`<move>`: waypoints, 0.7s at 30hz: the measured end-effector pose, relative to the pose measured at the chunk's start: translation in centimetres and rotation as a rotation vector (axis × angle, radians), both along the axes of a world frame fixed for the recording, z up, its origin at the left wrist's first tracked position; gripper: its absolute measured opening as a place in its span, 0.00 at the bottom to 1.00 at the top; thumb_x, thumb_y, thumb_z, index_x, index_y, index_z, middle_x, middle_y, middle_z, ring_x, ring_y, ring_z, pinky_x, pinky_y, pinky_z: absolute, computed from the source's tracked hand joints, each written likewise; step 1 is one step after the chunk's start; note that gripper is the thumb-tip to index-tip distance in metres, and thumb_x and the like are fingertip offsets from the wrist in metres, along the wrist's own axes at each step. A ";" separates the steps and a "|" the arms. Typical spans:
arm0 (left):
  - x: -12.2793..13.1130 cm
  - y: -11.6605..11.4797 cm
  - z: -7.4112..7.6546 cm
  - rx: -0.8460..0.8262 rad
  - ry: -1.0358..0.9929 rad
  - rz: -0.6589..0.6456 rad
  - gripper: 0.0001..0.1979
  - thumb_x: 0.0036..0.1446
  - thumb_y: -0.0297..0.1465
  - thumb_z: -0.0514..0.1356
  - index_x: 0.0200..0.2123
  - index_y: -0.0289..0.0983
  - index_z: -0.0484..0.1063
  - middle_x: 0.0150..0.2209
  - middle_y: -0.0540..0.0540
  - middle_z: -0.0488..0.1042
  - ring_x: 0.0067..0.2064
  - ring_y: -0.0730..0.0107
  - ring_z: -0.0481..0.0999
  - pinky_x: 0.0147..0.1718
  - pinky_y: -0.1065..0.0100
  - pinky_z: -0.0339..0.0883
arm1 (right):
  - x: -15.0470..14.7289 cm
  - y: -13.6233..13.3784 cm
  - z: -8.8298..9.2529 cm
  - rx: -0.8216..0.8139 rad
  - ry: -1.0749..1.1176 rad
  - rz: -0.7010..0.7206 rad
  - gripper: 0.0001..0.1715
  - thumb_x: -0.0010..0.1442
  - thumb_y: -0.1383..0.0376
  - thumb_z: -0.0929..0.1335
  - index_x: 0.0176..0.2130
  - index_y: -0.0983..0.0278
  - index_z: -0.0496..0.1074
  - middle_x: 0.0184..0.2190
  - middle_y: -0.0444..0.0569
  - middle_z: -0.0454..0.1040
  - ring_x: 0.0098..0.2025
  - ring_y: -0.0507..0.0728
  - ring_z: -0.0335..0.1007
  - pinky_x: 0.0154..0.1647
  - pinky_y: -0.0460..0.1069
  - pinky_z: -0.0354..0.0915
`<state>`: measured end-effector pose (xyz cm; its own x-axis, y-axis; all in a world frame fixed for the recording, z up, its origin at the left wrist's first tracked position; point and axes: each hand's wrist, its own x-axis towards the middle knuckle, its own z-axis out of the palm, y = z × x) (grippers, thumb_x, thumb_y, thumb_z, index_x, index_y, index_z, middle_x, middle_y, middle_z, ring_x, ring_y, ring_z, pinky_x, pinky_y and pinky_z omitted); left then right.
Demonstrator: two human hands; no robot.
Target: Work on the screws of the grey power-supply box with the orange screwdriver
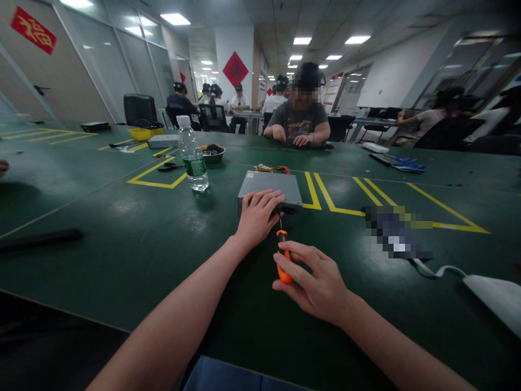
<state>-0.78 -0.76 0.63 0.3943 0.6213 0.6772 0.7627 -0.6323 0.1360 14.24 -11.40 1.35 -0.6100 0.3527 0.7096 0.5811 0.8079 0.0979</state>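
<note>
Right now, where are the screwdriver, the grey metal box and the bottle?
Screwdriver (285,276): head view, on the orange handle's near end.
Grey metal box (277,182): head view, on its top face.
Bottle (195,165): head view, on its green label.

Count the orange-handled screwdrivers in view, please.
1: the orange-handled screwdriver in the right hand, its shaft pointing toward the gray metal box under the left hand. More could be hidden in the bowl.

The person's bare left forearm (175,320) reaches forward from the lower left, the left hand (258,216) palm down, fingers extended nearly flat, thumb on the inner side. The bare right forearm (391,336) angles in from the lower right; the right hand (319,277) is half curled, thumb beneath, fingers pinching above it.
</note>
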 end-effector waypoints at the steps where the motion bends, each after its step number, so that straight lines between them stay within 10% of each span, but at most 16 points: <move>1: 0.0 0.0 0.0 0.000 0.002 0.002 0.15 0.59 0.34 0.52 0.51 0.44 0.63 0.55 0.51 0.66 0.57 0.66 0.59 0.54 0.59 0.46 | 0.0 0.1 -0.2 -0.009 0.037 0.012 0.19 0.57 0.61 0.65 0.47 0.66 0.60 0.45 0.60 0.66 0.42 0.58 0.69 0.37 0.52 0.69; 21: 0.0 -0.1 0.1 -0.014 -0.002 -0.005 0.17 0.58 0.31 0.52 0.51 0.45 0.63 0.54 0.50 0.66 0.57 0.65 0.60 0.54 0.59 0.47 | 0.0 0.0 0.0 -0.104 0.133 0.050 0.19 0.58 0.62 0.63 0.48 0.67 0.56 0.46 0.61 0.67 0.48 0.60 0.66 0.42 0.55 0.69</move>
